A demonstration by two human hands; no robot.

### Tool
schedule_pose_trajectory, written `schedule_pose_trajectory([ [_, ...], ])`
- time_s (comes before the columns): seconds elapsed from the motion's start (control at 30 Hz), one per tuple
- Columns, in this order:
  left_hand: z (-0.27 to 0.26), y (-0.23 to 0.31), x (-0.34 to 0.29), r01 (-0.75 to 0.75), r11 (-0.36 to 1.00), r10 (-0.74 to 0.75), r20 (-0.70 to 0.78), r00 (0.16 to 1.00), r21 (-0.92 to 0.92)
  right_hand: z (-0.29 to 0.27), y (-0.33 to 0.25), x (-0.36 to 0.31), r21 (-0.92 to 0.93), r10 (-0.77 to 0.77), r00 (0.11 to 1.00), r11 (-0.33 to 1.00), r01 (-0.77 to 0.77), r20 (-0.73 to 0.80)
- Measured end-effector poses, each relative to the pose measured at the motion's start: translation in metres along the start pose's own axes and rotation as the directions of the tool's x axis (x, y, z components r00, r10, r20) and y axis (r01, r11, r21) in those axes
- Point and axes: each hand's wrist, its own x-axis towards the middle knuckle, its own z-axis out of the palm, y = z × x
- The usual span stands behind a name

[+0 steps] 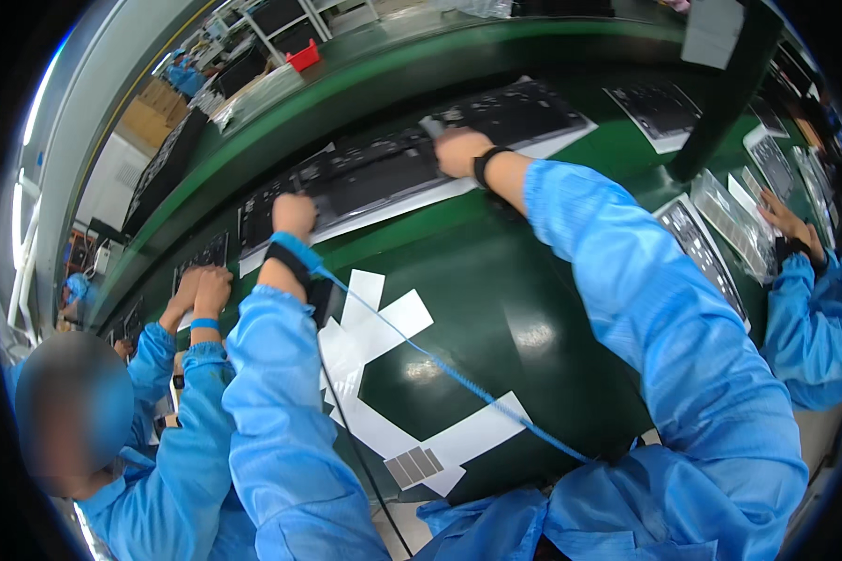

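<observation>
Two long black panels, dotted with small pale parts, lie side by side on white sheets across the far part of the green bench. My left hand [295, 215], with a blue wrist strap [295, 251], is closed at the left part of the nearer black panel [374, 178]. What its fingers hold, if anything, is hidden. My right hand [461, 151], with a black band [488, 165] at the wrist, is closed where this panel meets the farther black panel [524, 112]. A small greyish piece [430, 126] shows by its fingers, blurred.
White paper strips [346, 351] lie scattered on the green bench [468, 309], near a sheet of grey rectangles [413, 467]. A coiled blue cord [458, 379] crosses the bench. Co-workers' hands work at left [206, 288] and right [786, 220]. A dark post [730, 89] stands far right.
</observation>
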Motion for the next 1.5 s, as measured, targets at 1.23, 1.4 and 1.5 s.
schedule_pose_trajectory([
  [1.23, -0.123, 0.12, -0.161, 0.393, 0.592, -0.409, 0.158, 0.899, -0.703, -0.035, -0.102, -0.031, 0.982, 0.288, 0.952, 0.18, 0.055, -0.106],
  [1.4, -0.122, 0.126, -0.227, 0.257, -0.9, 0.004, 0.582, 0.813, -0.353, -0.075, -0.095, -0.078, 0.972, 0.261, 0.939, -0.004, 0.235, -0.226],
  [1.5, -0.139, 0.112, -0.238, -0.029, -0.93, -0.161, 0.334, 0.929, -0.368, -0.097, -0.077, -0.142, 0.98, 0.259, 0.954, -0.088, 0.179, -0.151],
])
